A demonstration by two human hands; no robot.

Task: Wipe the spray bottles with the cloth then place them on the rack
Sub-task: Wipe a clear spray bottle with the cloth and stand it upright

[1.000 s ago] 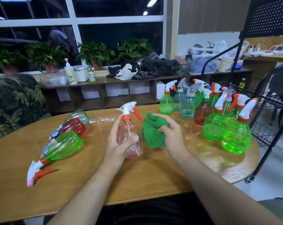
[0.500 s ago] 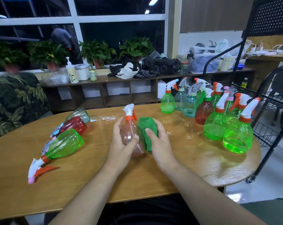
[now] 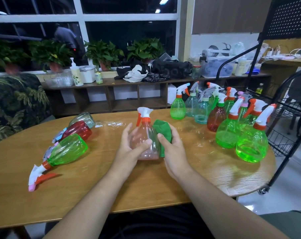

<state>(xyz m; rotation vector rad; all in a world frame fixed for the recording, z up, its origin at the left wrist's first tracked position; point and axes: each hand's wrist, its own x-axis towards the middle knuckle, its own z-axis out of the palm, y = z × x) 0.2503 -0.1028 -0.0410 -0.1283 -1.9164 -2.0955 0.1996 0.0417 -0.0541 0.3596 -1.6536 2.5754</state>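
Left hand (image 3: pixel 129 150): fingers curled round pink bottle (image 3: pixel 147 142).
Right hand (image 3: pixel 173 146): fingers press cloth (image 3: pixel 161 131) against it.
Progress: probably early; right-side bottles (image 3: pixel 228 135) not yet racked.

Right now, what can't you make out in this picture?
Head view, pink bottle: its right side, covered by the green cloth and right hand.
Head view, rack: most of it, cut off by the right edge.
Head view, standing bottles: the rear ones overlap, so their number is unclear.

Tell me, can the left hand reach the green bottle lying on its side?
Probably, once freed: the left hand grips the pink spray bottle, but bare table lies between it and the green bottle.
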